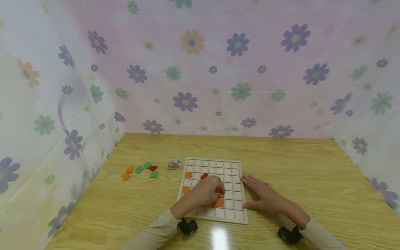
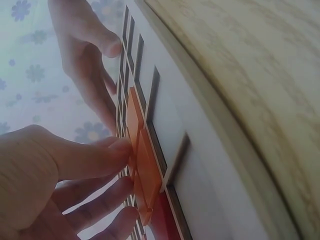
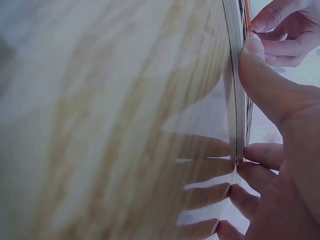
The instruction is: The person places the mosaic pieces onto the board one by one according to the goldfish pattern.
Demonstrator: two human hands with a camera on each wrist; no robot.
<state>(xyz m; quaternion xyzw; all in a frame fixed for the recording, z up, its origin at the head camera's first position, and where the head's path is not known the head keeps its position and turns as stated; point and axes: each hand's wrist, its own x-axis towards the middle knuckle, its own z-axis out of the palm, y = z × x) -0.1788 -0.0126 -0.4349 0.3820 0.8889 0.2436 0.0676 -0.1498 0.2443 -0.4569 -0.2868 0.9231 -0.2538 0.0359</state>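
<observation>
A wooden grid board (image 1: 235, 215) lies on the table, with square cells edged by thin strips. My left hand (image 1: 204, 190) is over its lower middle, thumb and fingertips pinching at an orange tile, partly hidden by the fingers. Beside it an orange square tile (image 1: 220, 202) sits in a cell; orange tiles (image 2: 148, 165) and a red piece (image 2: 164, 220) show close by in the left wrist view. My right hand (image 1: 265, 196) touches the board's right edge with spread, fairly straight fingers and thumb. Two orange discs (image 1: 188, 175) and a red leaf-shaped piece (image 1: 204, 176) occupy other cells.
Left of the board lie loose orange tiles (image 1: 130, 169), several green tiles (image 1: 153, 174) and a red piece (image 1: 153, 168). A small pattern card (image 1: 174, 164) is near the board's upper left corner. Flowered cloth (image 1: 215, 80) surrounds the table's back and sides.
</observation>
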